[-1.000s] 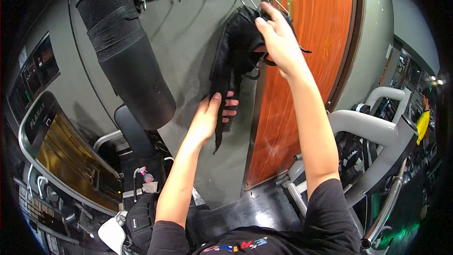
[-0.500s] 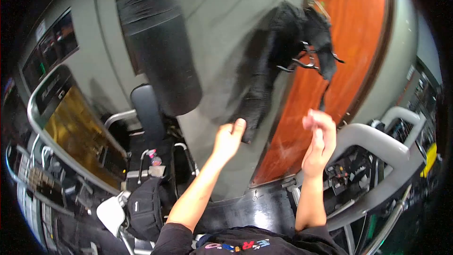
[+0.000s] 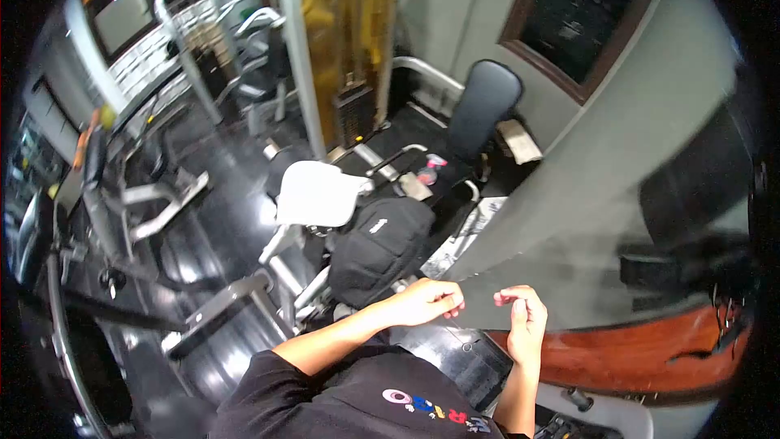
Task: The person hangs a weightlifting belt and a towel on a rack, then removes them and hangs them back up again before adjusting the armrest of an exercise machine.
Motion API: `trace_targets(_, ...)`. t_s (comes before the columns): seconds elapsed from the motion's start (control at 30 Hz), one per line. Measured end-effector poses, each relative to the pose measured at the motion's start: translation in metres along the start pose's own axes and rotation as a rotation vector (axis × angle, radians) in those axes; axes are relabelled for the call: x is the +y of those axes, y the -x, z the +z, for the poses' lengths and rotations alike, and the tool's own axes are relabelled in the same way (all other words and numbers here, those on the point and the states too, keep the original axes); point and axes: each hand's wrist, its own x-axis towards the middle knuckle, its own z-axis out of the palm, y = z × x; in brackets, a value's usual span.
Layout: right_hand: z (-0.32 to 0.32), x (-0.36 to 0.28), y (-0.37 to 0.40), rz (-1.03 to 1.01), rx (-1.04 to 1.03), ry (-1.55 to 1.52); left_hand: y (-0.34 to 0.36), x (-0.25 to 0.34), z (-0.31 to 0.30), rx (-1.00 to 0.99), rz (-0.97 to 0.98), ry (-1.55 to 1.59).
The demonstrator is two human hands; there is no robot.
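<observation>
Left hand (image 3: 424, 302) hangs loose with its fingers half bent, and I see it holding nothing. Just to its right, the right hand (image 3: 524, 321) is half curled and empty too, and the two hands are apart.

Biggest of all is the grey wall (image 3: 561, 219), up past the right hand. A red-brown wood panel (image 3: 642, 358) is to the right of that hand. The big dark bag (image 3: 691, 179) is up and to the right of it, and looks blurry to me.

Nearest to the left hand is the black backpack (image 3: 382, 244), just above it and a bit left. I can't tell if they touch. Farther up and left of that hand is a white seat (image 3: 317, 193). Well above it is a little pink bottle (image 3: 431, 169).
</observation>
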Motion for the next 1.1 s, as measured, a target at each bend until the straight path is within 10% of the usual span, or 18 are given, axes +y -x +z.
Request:
trace_targets(0.27,0.102,0.003,-0.061,-0.075,-0.252,-0.031,0.106,0.030,-0.137,0.784,0.326,-0.349)
trace_targets(0.43,0.139,0.002,-0.088,-0.035,-0.255,-0.006,0.114,0.040,-0.299,1.353,0.124,-0.739)
trace_targets(0.57,0.160,0.007,-0.099,-0.004,-0.211,0.039,0.096,0.035,-0.379,0.975,-0.267,-1.183)
trace_targets(0.77,0.173,0.010,-0.100,0.072,-0.156,0.114,0.051,0.014,-0.433,0.506,-0.365,-1.040)
trace_targets(1.1,0.178,0.022,-0.090,0.143,-0.094,0.195,0.062,-0.012,-0.446,0.596,0.117,-0.438)
